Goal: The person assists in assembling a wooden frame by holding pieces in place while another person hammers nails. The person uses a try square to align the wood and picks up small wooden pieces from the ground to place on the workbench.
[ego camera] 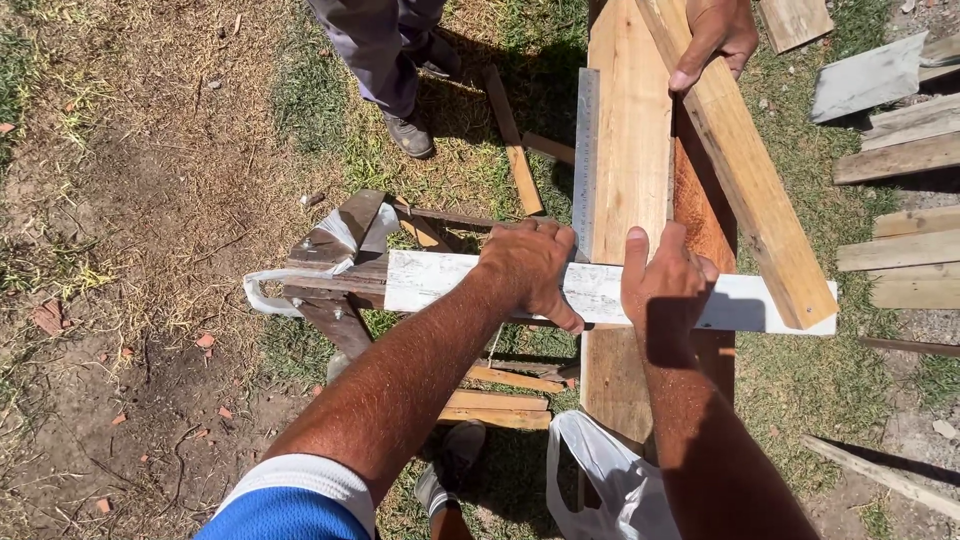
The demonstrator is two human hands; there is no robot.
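Both hands press flat, fingers spread: the left hand point(528, 268) on a steel square point(586, 160), the right hand point(662, 285) on a pale, rough-sawn plank point(630, 130) crossing a white-painted sawhorse point(440, 280).

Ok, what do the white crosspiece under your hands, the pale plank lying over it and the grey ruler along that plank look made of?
White crosspiece: wood, it seems, under worn, chipped white paint. Pale plank: bare, unfinished timber with visible grain. Grey ruler: probably metal, a flat, dull strip with fine graduations. The left hand and right hand press on the crosspiece.
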